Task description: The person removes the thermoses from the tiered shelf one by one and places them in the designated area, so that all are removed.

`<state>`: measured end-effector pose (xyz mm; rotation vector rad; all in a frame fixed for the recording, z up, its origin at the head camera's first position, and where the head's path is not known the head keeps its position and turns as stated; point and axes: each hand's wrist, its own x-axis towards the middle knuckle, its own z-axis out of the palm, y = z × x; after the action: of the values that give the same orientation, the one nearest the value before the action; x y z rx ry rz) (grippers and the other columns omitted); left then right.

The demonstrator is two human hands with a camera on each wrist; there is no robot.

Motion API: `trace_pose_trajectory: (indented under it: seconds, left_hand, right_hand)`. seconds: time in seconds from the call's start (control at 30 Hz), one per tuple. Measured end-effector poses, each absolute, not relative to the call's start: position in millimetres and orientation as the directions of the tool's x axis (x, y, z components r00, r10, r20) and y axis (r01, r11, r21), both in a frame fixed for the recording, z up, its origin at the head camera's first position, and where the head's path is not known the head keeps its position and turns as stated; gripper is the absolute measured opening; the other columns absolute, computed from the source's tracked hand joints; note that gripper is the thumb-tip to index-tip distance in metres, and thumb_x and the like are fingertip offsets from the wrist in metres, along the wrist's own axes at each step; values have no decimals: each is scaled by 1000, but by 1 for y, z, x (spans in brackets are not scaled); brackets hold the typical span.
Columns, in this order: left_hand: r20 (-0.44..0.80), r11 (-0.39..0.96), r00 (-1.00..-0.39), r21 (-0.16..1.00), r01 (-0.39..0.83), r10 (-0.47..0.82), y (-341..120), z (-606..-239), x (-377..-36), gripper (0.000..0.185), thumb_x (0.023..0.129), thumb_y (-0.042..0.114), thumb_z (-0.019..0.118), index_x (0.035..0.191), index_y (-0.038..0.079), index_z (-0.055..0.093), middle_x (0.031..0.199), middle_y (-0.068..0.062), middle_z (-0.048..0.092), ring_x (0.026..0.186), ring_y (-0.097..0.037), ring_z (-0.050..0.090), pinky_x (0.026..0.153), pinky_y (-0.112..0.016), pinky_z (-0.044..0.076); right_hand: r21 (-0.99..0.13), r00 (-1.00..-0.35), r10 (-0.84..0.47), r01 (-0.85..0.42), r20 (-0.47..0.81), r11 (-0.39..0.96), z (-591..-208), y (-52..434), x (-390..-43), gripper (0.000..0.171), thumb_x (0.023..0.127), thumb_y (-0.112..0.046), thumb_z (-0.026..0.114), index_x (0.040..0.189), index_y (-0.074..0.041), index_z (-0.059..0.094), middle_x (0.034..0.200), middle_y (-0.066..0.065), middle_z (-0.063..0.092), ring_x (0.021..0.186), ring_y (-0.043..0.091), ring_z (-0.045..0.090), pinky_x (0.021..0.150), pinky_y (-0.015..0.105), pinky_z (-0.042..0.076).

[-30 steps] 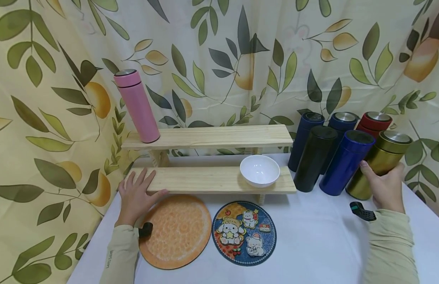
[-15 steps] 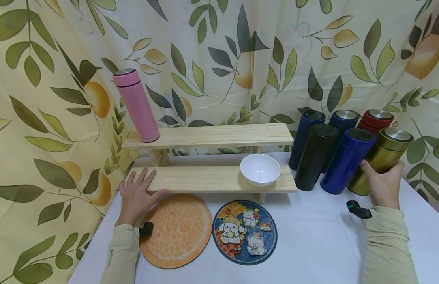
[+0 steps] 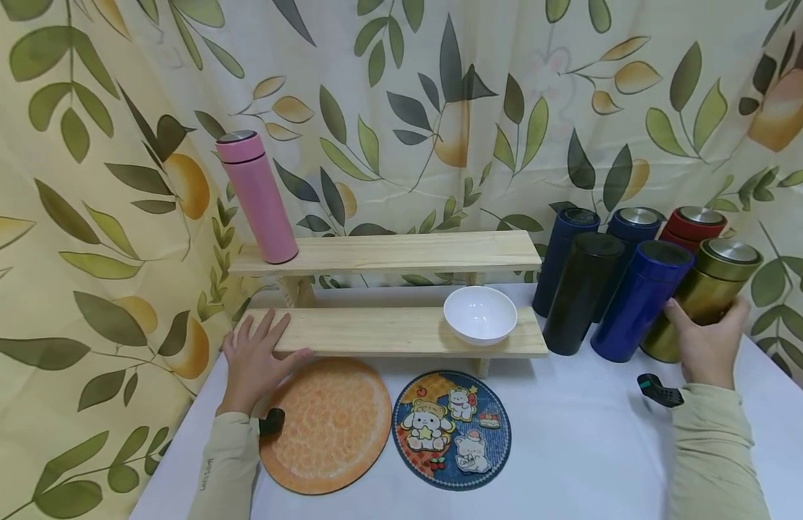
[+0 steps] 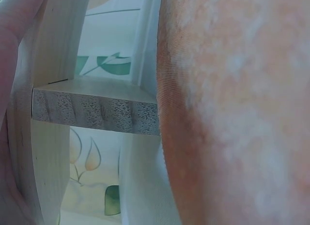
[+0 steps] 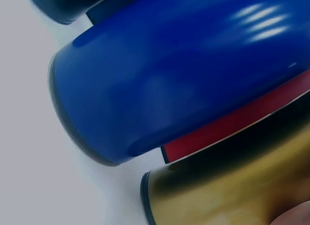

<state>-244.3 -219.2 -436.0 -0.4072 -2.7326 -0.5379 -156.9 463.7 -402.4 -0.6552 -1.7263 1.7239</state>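
Note:
My left hand (image 3: 257,361) rests on the left end of the lower board of a two-step wooden stand (image 3: 356,331), fingers spread over the top and thumb along the front edge. In the left wrist view, the board's support (image 4: 97,109) shows beside the hand. Over on the right, my right hand (image 3: 712,343) holds a gold thermos flask (image 3: 707,289) low on its body, thumb on the left and fingers round the right. The flask stands on the table. Right beside it are a bright blue flask (image 3: 645,300) and, behind, a red flask (image 3: 690,225).
Black (image 3: 580,292) and dark blue flasks stand left of the bright blue one. A pink flask (image 3: 258,202) is on the upper board, and a white bowl (image 3: 481,315) on the lower. Two round mats, one orange (image 3: 326,426) and one blue patterned (image 3: 452,431), lie in front.
The head view has shifted slightly. Both hands keep their places on the stand and the gold flask, and no object has visibly moved.

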Motion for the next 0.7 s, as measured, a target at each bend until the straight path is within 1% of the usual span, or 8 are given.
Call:
trace_pose_trajectory:
  seconds: [0.17, 0.27, 0.37, 0.43, 0.5, 0.6, 0.63, 0.7]
  left_hand:
    - [368, 890, -906, 312, 332, 209, -218, -434, -243, 93, 91, 68, 74, 161, 10, 51, 168, -23, 37, 154, -56, 19, 115, -80, 4]
    - [369, 891, -906, 312, 330, 206, -217, -434, -242, 93, 91, 68, 73, 160, 10, 51, 168, -24, 37, 153, -56, 19, 115, -80, 4]
    - [373, 891, -905, 312, 331, 205, -217, -434, -242, 93, 90, 68, 74, 160, 10, 51, 168, -23, 38, 153, -56, 19, 115, -80, 4]
    - [379, 890, -902, 311, 333, 206, -217, -435, -242, 93, 90, 68, 74, 160, 9, 52, 167, -24, 38, 153, -56, 20, 114, -80, 5]
    - [379, 890, -902, 312, 333, 205, -218, -435, -243, 94, 90, 67, 74, 160, 9, 52, 167, -24, 38, 153, -56, 20, 114, -80, 4]
    - [375, 892, -904, 309, 330, 204, -218, -436, -243, 95, 90, 68, 73, 160, 9, 52, 168, -24, 38, 153, -56, 19, 114, -80, 5]
    - [371, 893, -906, 310, 328, 204, -219, -436, -244, 95, 90, 69, 73, 160, 9, 51, 168, -24, 37, 153, -56, 19, 115, -80, 4]
    - [366, 895, -908, 307, 324, 203, -219, -436, -245, 95, 90, 70, 72, 161, 10, 51, 168, -23, 37, 154, -55, 18, 115, -79, 4]
  right_hand:
    - [-978, -668, 738, -202, 97, -53, -400, 459, -154, 87, 97, 4, 73, 163, -31, 28, 154, -10, 37, 145, 10, 34, 126, 37, 14]
    - [-945, -651, 747, -311, 132, -105, -396, 457, -152, 84, 96, 9, 71, 161, -29, 33, 156, -7, 40, 145, 11, 36, 125, 33, 15]
    - [-893, -621, 756, -435, 206, -115, -390, 456, -153, 80, 94, 14, 69, 157, -25, 38, 155, -2, 43, 145, 13, 37, 120, 27, 19]
    - [-870, -590, 759, -489, 275, -64, -386, 454, -154, 78, 92, 14, 67, 156, -21, 40, 157, 0, 43, 149, 16, 34, 119, 25, 15]
    - [-859, -558, 757, -511, 340, 9, -381, 452, -155, 76, 92, 12, 65, 157, -18, 40, 161, 3, 41, 153, 18, 28, 120, 23, 10]
    - [-878, -526, 751, -455, 400, 149, -369, 447, -151, 78, 94, 3, 62, 164, -15, 32, 170, 3, 30, 157, 12, 16, 120, 20, -2]
    - [-884, -518, 748, -424, 415, 197, -364, 444, -148, 79, 95, 1, 61, 166, -14, 29, 173, 2, 25, 158, 10, 13, 121, 19, -4]
    - [-887, -501, 744, -370, 442, 277, -353, 437, -143, 80, 97, -3, 59, 168, -12, 23, 176, 2, 19, 158, 7, 10, 120, 16, -2]
